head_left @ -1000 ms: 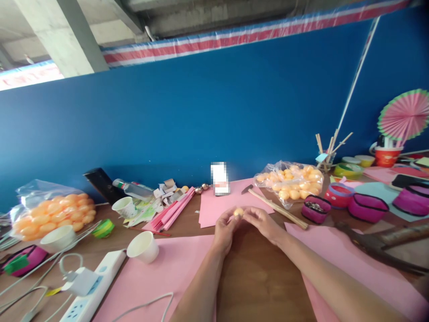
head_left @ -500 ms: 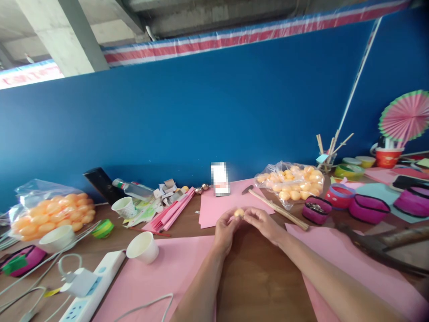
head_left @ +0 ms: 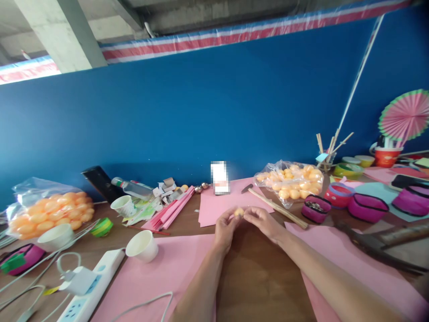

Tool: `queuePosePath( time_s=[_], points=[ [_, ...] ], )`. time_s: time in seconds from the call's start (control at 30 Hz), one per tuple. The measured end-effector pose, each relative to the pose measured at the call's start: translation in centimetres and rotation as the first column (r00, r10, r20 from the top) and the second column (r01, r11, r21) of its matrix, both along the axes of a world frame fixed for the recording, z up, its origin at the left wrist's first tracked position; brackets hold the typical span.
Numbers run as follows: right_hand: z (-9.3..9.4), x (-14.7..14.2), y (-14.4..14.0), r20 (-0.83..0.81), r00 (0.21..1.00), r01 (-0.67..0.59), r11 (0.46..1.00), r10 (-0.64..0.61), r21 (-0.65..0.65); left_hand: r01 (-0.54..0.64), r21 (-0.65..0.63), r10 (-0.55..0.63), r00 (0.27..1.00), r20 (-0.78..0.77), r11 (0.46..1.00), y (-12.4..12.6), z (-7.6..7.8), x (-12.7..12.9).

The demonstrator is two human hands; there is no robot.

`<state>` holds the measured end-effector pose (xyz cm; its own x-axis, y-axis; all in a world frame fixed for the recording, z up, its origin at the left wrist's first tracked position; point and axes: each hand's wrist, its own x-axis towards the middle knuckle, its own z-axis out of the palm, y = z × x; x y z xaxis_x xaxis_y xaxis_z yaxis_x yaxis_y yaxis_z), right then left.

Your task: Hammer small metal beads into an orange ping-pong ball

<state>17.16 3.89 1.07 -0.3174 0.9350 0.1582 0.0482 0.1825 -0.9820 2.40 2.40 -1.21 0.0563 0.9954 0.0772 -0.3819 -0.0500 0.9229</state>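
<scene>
Over the brown table, my left hand [head_left: 225,230] pinches a small orange-yellow ball [head_left: 239,212] between thumb and fingertips. My right hand [head_left: 263,222] comes in from the other side, its thumb and fingers pressed together against the ball's right edge. Whatever sits between those right fingertips is too small or hidden to make out. Behind the hands lies a pink sheet [head_left: 214,210] with a pixelated white object [head_left: 220,178] on it. A hammer [head_left: 278,207] with a wooden handle rests just beyond my right hand.
Bags of orange balls [head_left: 295,181] and more balls [head_left: 56,210] flank the workspace. A magenta pouch [head_left: 316,209] holds small metal pieces. A white cup [head_left: 142,246], a power strip [head_left: 92,286] with cables, and folded pink paper [head_left: 170,210] lie left. A dark curved tool [head_left: 375,250] is at right.
Both hands stay in nearly the same place around the ball, with only slight finger movement. The whole view has shifted a little.
</scene>
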Motion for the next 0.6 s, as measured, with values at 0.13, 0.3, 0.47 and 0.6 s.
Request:
queuePosePath(
  time_s=[0.13, 0.3, 0.47, 0.6],
  points=[
    [-0.07, -0.01, 0.03, -0.020, 1.000, 0.018, 1.000, -0.018, -0.006, -0.022, -0.009, 0.022, 1.000, 0.002, 1.000, -0.02, 0.06, 0.05],
    [0.19, 0.14, 0.00, -0.033, 0.999, 0.010, 0.999, -0.011, -0.030, -0.049, -0.002, 0.049, 0.999, -0.006, 0.999, -0.09, 0.33, 0.23],
    [0.21, 0.25, 0.07, -0.018, 1.000, 0.017, 0.999, -0.018, -0.033, -0.034, 0.003, 0.034, 0.999, -0.001, 0.999, -0.07, 0.34, 0.27],
    [0.28, 0.31, 0.13, -0.022, 1.000, -0.010, 1.000, 0.009, -0.024, -0.044, 0.008, 0.044, 0.999, -0.029, 0.999, 0.02, 0.13, 0.21]
  ],
)
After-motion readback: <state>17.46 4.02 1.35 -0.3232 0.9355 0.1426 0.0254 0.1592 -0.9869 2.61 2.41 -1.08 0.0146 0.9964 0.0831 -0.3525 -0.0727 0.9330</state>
